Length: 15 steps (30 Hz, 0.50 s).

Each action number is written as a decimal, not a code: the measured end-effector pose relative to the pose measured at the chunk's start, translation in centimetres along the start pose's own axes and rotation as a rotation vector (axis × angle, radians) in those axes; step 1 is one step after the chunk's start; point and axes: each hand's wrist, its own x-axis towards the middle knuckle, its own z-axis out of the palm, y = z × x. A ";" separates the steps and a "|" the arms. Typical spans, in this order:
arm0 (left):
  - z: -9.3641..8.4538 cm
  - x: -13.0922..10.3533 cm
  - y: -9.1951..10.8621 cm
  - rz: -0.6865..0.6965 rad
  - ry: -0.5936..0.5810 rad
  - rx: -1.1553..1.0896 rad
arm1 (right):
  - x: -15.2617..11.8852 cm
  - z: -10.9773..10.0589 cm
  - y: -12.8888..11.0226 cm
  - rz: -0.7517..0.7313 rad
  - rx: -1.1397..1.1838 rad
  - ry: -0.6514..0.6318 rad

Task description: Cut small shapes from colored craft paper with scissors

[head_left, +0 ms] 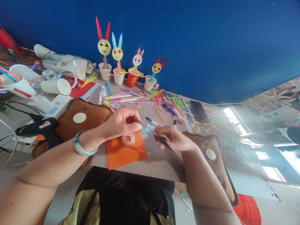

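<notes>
My right hand (171,137) is closed around slim metal tweezers (161,138), their thin tip pointing up and left toward my other hand. My left hand (123,123), with a jade-coloured bangle (82,144) on the wrist, pinches thumb and finger together at that tip. Whatever lies between those fingers is too small to make out. Below my left hand, a roll of clear tape (128,139) rests on an orange paper sheet (125,156). A light-blue paper scrap (148,128) lies on the table between and beyond my hands.
Several cups with rabbit-faced figures (117,53) stand along the blue wall. Colourful sticks (173,103) are scattered before them, beside a dark phone (199,111). Brown cushions (78,117) flank my arms. At left are a glue gun (44,129) and paper cups (56,86).
</notes>
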 end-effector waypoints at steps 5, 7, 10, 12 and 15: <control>0.0 0.0 0.3 0.000 -0.017 0.008 | -0.1 -0.1 0.0 0.003 -0.009 -0.005; 0.0 -0.1 0.4 -0.001 -0.023 0.010 | -0.2 -0.2 0.0 0.009 -0.005 -0.005; 0.0 -0.1 0.5 0.000 -0.034 0.016 | -0.2 -0.2 0.0 0.011 -0.004 -0.006; 0.0 -0.1 0.5 0.000 -0.041 0.015 | -0.3 -0.3 0.1 0.004 -0.003 -0.007; -0.1 -0.1 0.4 0.001 -0.048 0.001 | -0.3 -0.3 0.2 -0.005 -0.007 -0.006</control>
